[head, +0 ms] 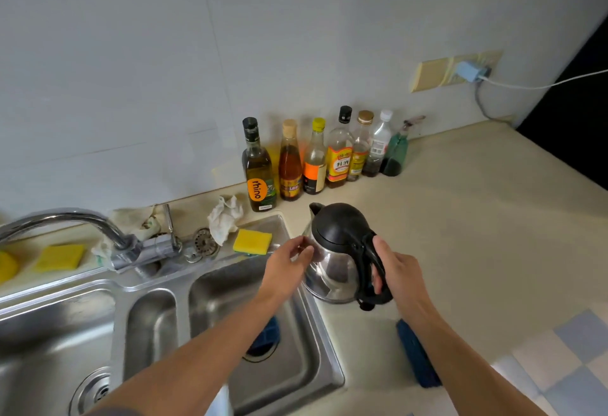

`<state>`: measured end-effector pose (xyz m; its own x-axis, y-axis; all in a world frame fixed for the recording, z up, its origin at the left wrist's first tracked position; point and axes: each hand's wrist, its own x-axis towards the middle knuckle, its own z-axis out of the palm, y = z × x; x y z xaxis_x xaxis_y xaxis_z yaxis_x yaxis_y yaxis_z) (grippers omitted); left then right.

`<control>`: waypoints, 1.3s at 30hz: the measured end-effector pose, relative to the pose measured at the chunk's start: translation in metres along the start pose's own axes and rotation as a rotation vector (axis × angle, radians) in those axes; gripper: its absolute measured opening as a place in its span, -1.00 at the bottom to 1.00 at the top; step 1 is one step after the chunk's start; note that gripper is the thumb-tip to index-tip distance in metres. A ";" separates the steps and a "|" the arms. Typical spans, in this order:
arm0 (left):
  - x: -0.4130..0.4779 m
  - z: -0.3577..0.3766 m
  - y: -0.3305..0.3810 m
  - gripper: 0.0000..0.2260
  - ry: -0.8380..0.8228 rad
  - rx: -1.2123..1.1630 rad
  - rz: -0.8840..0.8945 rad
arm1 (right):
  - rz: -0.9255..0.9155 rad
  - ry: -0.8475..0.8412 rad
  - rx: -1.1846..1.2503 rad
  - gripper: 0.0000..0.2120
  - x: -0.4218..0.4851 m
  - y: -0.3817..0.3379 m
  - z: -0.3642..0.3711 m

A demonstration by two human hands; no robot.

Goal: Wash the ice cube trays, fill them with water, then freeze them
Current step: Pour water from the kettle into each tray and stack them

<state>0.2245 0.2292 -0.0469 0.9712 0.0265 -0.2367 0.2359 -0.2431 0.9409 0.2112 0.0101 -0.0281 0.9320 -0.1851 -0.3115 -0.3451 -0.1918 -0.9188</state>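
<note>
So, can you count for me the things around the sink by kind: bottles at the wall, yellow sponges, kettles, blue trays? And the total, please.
bottles: 7, counting the green spray bottle
yellow sponges: 3, one cut off at the left edge
electric kettle: 1
blue ice cube trays: 2
Total: 13
</note>
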 end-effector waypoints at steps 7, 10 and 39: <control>0.049 0.020 0.017 -0.88 0.024 0.108 -0.002 | -0.078 -0.125 -0.027 -0.45 0.059 -0.004 -0.016; 0.057 0.025 0.019 -0.86 0.023 0.144 -0.015 | -0.109 -0.137 -0.090 -0.47 0.067 -0.002 -0.021; -0.203 -0.205 -0.210 -0.80 0.056 0.575 -0.531 | -0.059 -0.669 -0.984 -0.66 -0.133 0.124 0.239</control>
<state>-0.0156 0.4735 -0.1463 0.7368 0.3251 -0.5929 0.6304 -0.6474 0.4284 0.0707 0.2414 -0.1586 0.7212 0.3318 -0.6081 0.0353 -0.8943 -0.4461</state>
